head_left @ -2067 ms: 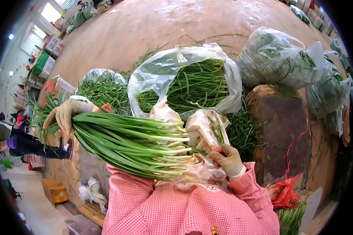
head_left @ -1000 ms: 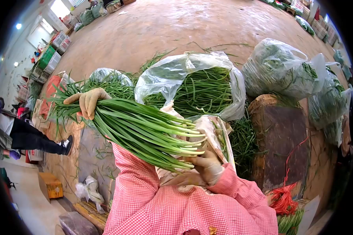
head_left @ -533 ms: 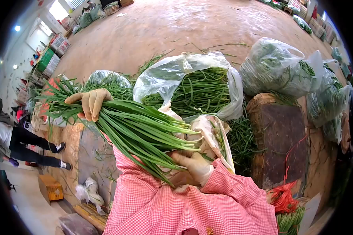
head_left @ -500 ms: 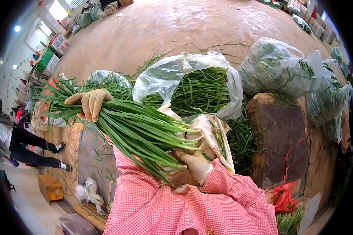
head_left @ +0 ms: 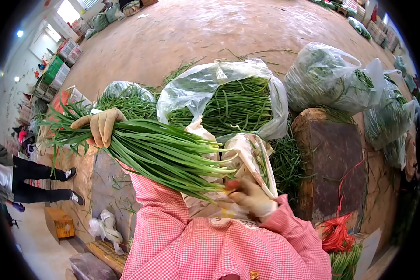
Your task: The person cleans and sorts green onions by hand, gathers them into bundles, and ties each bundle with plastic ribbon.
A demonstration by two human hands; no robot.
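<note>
My left hand (head_left: pixel 101 127), in a pale glove, is wrapped round a bunch of long green stalks (head_left: pixel 158 151). Their leaves spread to the left and the pale ends point right, over my lap. At those ends is my right hand (head_left: pixel 249 197), gloved too, with reddish fingertips; it is blurred, and whether it pinches anything is unclear. Just beyond the bunch stands an open clear plastic bag (head_left: pixel 186 93) full of green stalks (head_left: pixel 240 105). Cream cloth (head_left: pixel 242 154) lies between the bag and my right hand.
Filled plastic bags (head_left: pixel 329 77) stand at the right, behind a dark-topped block (head_left: pixel 336 163). Red string (head_left: pixel 337 233) lies over more stalks at the lower right. A person (head_left: pixel 32 179) stands at the left near an orange-yellow box (head_left: pixel 60 223). Loose greens (head_left: pixel 287 163) lie beside the block.
My right hand has moved right, from under the pale stalk ends to just beside them. My left hand keeps its hold and has shifted slightly left. The person at the left has shifted slightly.
</note>
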